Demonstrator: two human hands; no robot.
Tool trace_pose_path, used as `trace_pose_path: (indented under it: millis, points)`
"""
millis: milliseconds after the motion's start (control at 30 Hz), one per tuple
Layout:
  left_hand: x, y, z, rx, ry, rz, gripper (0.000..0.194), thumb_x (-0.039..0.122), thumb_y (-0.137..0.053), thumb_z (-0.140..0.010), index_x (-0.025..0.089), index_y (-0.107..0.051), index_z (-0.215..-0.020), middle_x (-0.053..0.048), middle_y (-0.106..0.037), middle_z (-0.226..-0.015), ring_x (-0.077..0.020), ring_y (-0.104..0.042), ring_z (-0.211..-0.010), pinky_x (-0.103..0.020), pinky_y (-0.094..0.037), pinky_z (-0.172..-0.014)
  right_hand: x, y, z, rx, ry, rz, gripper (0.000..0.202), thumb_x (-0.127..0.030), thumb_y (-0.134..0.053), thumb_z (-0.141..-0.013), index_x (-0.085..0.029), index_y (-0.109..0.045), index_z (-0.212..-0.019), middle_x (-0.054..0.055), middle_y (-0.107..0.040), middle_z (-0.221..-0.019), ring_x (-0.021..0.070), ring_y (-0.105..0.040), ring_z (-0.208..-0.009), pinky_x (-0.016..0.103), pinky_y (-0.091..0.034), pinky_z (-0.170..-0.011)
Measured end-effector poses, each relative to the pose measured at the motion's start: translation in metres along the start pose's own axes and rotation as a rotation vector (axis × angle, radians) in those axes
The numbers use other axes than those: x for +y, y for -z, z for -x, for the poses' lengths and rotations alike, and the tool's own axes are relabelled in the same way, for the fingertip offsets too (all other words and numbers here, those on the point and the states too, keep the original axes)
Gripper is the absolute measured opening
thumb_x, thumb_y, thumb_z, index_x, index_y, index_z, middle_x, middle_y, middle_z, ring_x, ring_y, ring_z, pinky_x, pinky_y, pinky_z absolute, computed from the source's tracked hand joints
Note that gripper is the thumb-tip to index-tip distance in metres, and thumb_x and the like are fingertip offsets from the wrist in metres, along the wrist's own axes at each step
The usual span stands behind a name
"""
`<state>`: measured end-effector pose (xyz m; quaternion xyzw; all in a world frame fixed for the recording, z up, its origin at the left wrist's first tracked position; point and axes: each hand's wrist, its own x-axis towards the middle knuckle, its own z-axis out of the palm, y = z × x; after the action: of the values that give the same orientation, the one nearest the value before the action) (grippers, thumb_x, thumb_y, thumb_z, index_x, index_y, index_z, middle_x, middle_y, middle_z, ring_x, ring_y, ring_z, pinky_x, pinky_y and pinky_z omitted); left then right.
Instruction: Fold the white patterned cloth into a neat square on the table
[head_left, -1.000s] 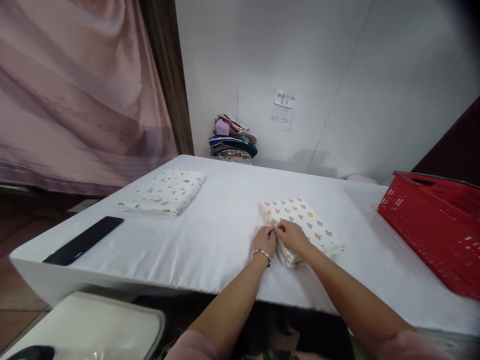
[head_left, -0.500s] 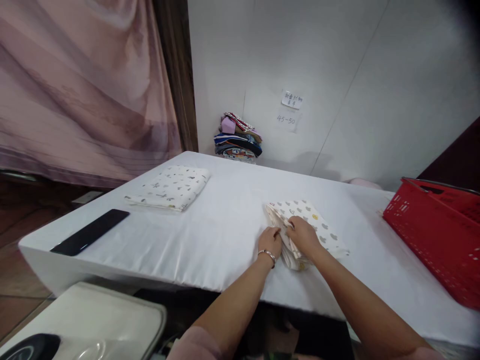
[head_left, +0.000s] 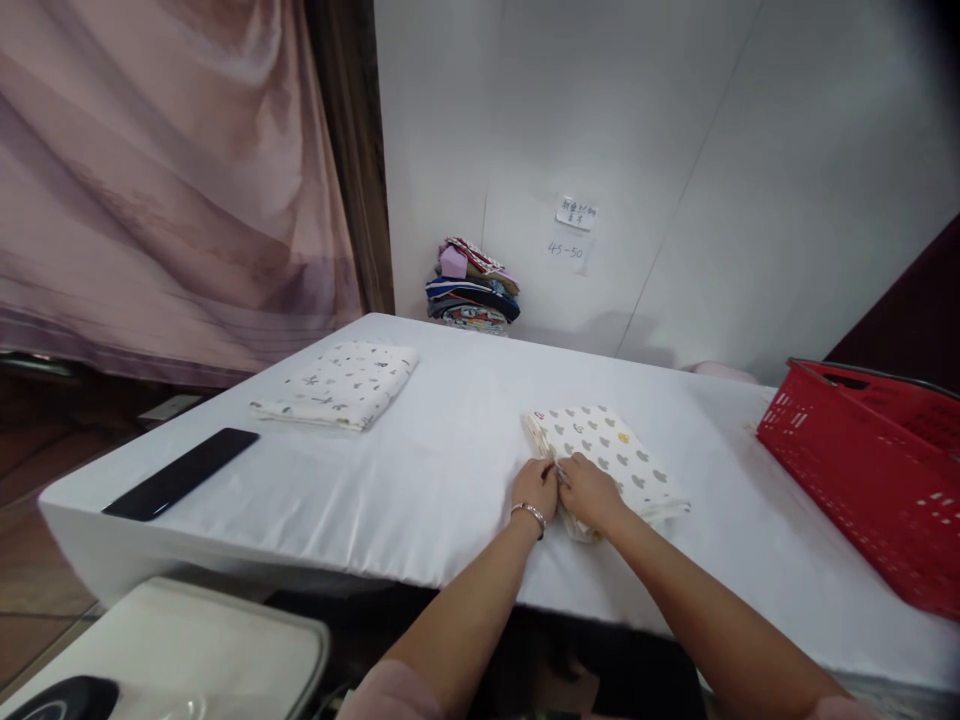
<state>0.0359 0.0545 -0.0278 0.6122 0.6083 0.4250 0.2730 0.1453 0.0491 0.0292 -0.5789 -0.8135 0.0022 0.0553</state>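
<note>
A folded white cloth with grey shapes and one yellow mark (head_left: pixel 611 445) lies on the white-covered table (head_left: pixel 450 420). My left hand (head_left: pixel 535 490), with a bracelet at the wrist, is closed on the cloth's left edge. Right beside it, my right hand (head_left: pixel 589 490) pinches the same edge, and the two hands touch or nearly touch. Part of the near edge is hidden by my hands. Another folded white cloth with small dark prints (head_left: pixel 349 382) lies flat at the table's left.
A dark phone-like slab (head_left: pixel 184 472) lies at the left table edge. On the right stands a red basket (head_left: pixel 862 470). Folded fabrics (head_left: pixel 474 285) are stacked by the wall beyond the table. A pale padded seat (head_left: pixel 195 640) is at lower left.
My right hand has moved left and down towards my left hand. The cloth's raised left edge now lies flatter and more closed. The view has shifted slightly.
</note>
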Motion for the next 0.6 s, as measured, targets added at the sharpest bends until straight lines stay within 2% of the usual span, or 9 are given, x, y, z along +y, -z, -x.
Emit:
trace_pose_path:
  millis: [100, 167, 300, 433, 600]
  points:
    - [0.002, 0.001, 0.000, 0.009, 0.002, 0.008, 0.022, 0.024, -0.046, -0.082, 0.019, -0.066, -0.089, -0.005, -0.063, -0.091, -0.0162, -0.057, -0.087, -0.026, -0.041, -0.082, -0.002, -0.003, 0.017, 0.038, 0.071, 0.008, 0.036, -0.015, -0.046, -0.073, -0.019, -0.054, -0.107, 0.009, -0.058, -0.100, 0.0229, -0.052, -0.090, 0.030, -0.039, -0.071]
    - [0.006, 0.003, -0.003, 0.010, 0.031, 0.009, 0.024, 0.028, -0.045, -0.083, 0.018, -0.067, -0.088, -0.006, -0.064, -0.092, -0.0170, -0.058, -0.087, -0.027, -0.041, -0.082, -0.002, -0.008, 0.029, 0.071, 0.114, 0.012, 0.048, -0.013, -0.046, -0.069, -0.016, -0.049, -0.118, 0.011, -0.056, -0.111, 0.0245, -0.051, -0.096, 0.033, -0.039, -0.079]
    - [0.017, 0.008, -0.021, -0.019, 0.151, -0.013, 0.032, 0.040, -0.046, -0.082, 0.017, -0.068, -0.087, -0.008, -0.067, -0.093, -0.0185, -0.059, -0.087, -0.026, -0.042, -0.078, 0.000, -0.023, 0.052, 0.152, 0.153, 0.027, 0.065, -0.008, -0.044, -0.066, -0.011, -0.039, -0.131, 0.013, -0.041, -0.134, 0.0272, -0.041, -0.116, 0.040, -0.033, -0.095]
    - [0.025, 0.009, -0.048, -0.058, 0.272, -0.103, 0.040, 0.050, -0.047, -0.080, 0.016, -0.067, -0.082, -0.010, -0.069, -0.086, -0.0199, -0.062, -0.079, -0.026, -0.043, -0.068, 0.006, -0.032, 0.066, 0.230, 0.222, 0.002, 0.065, -0.006, -0.040, -0.068, -0.011, -0.037, -0.133, 0.011, -0.040, -0.136, 0.0248, -0.035, -0.123, 0.042, -0.029, -0.101]
    - [0.025, 0.005, -0.071, -0.037, 0.321, -0.207, 0.040, 0.052, -0.051, -0.076, 0.015, -0.067, -0.079, -0.012, -0.068, -0.088, -0.0220, -0.063, -0.081, -0.026, -0.043, -0.065, 0.022, -0.037, 0.072, 0.336, 0.277, -0.089, 0.055, -0.011, -0.039, -0.077, -0.014, -0.040, -0.132, 0.011, -0.046, -0.132, 0.0245, -0.039, -0.122, 0.045, -0.035, -0.098]
